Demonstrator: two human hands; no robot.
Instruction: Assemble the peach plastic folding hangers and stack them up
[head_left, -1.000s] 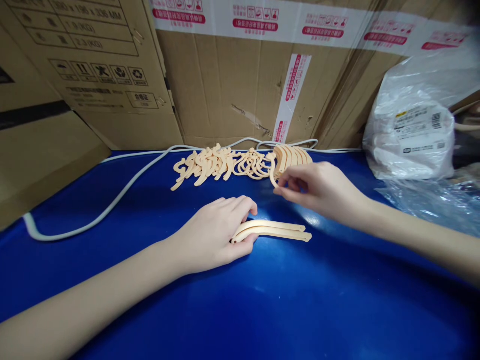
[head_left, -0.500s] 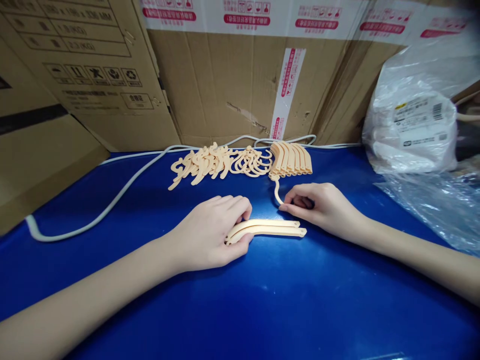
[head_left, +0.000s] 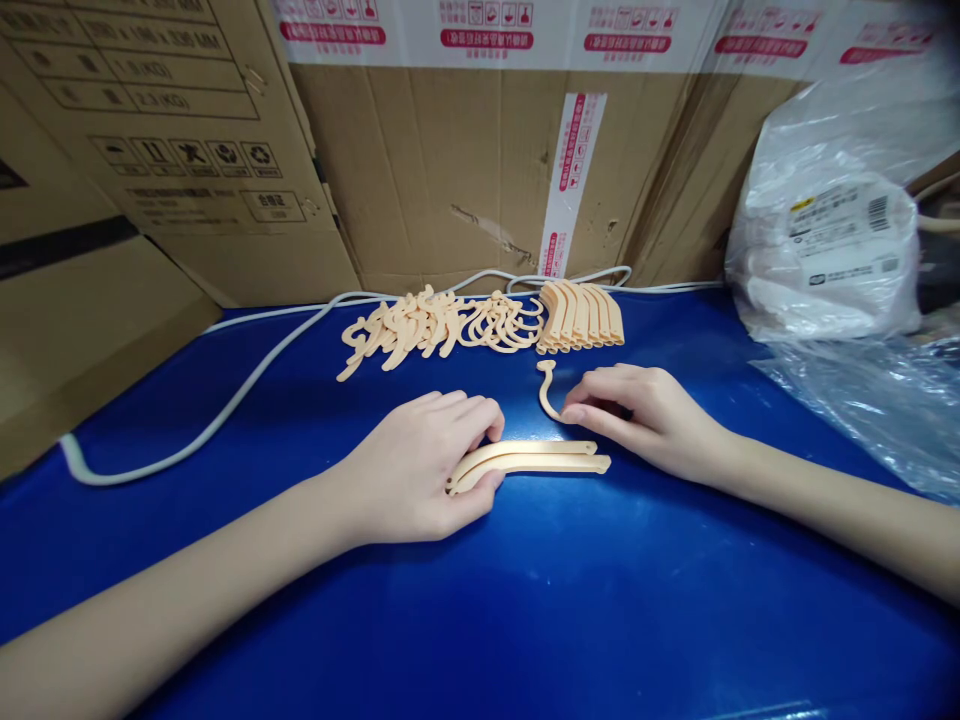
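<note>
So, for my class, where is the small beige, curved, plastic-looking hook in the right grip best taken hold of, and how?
Probably pinch the hook by its thin tail, coming from the right, like the right grip: the tail bends that way, and the broader head points away.

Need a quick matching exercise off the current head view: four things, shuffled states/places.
Things
1. left hand
2. right hand
3. stacked curved strips
4. plastic bag

States or places
A. at the far right, with a printed label showing
B. fingertips at one end of a thin curved piece
C. at the back of the blue table, right of a loose pile
D. holding two long curved strips side by side

Pairs: 1-D, 2-B, 3-C, 4-A
</note>
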